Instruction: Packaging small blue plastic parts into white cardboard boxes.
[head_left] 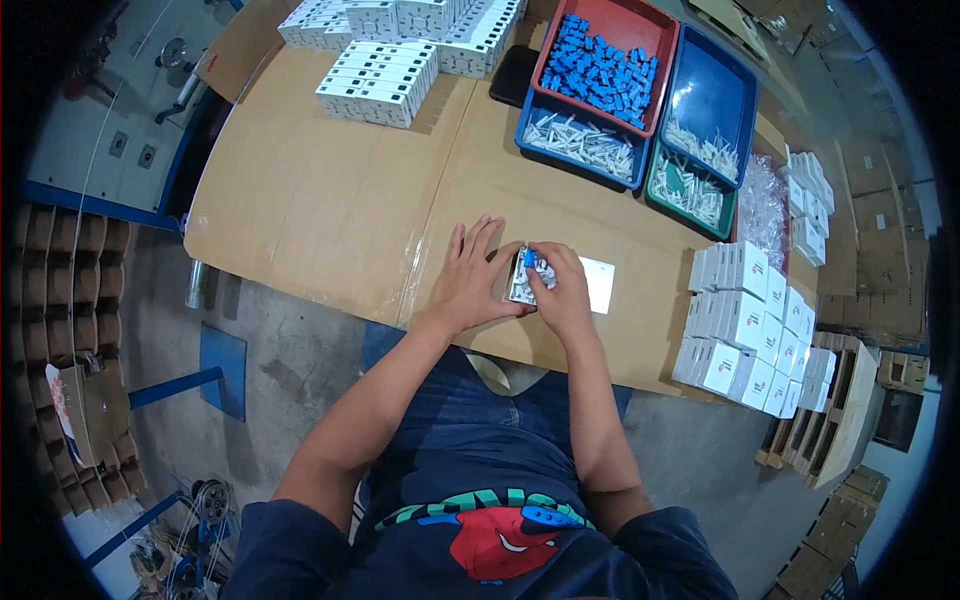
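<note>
A small open white box (524, 280) lies on the brown cardboard-covered table (330, 200), its flap (598, 284) spread out to the right. My left hand (472, 278) rests flat against the box's left side and holds it still. My right hand (562, 285) pinches a small blue part (529, 258) over the box's top edge, fingers curled. What is inside the box is mostly hidden by my hands.
A red tray (640, 20) of blue parts sits on a blue tray (580, 160) of white pieces, with another blue tray (715, 95) and a green one (690, 205) beside it. White boxes are stacked at right (745, 320) and at the far edge (385, 75).
</note>
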